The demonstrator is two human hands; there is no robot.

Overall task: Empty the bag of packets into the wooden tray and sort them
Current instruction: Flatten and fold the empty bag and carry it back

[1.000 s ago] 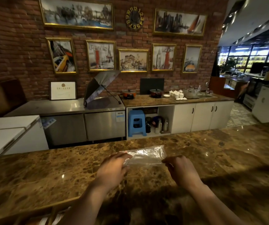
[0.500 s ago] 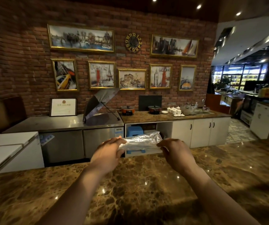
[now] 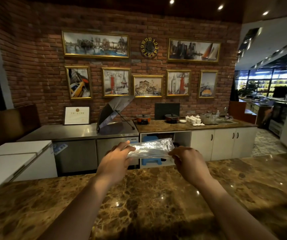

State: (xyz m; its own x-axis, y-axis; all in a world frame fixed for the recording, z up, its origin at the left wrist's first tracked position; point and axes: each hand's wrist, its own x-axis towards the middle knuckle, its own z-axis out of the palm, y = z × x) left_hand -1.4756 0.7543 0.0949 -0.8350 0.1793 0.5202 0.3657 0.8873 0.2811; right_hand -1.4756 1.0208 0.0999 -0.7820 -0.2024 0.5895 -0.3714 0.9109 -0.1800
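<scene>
A: What is the step in hand, as you judge it?

B: Dealing with the clear plastic bag [image 3: 150, 148]. It looks flat and see-through, and I can make out no packets inside it. The wooden tray is not in view, so I cannot say where it stands.

A: How should it be done well?

B: Keep a pinch on each end so the thin film stays taut and does not crumple. If anything is left inside, tip the open end down over the tray, not over the marble counter [image 3: 156, 205].

A: And the hands?

B: The left hand [image 3: 115, 161] is closed on the bag's left end, thumb on top. The right hand [image 3: 189, 163] is closed on its right end. The hands are apart, with the bag stretched between them.

A: Where is the bag, taking the counter as the mark?

B: Held in the air above the counter's far edge, touching nothing but the fingers.
</scene>
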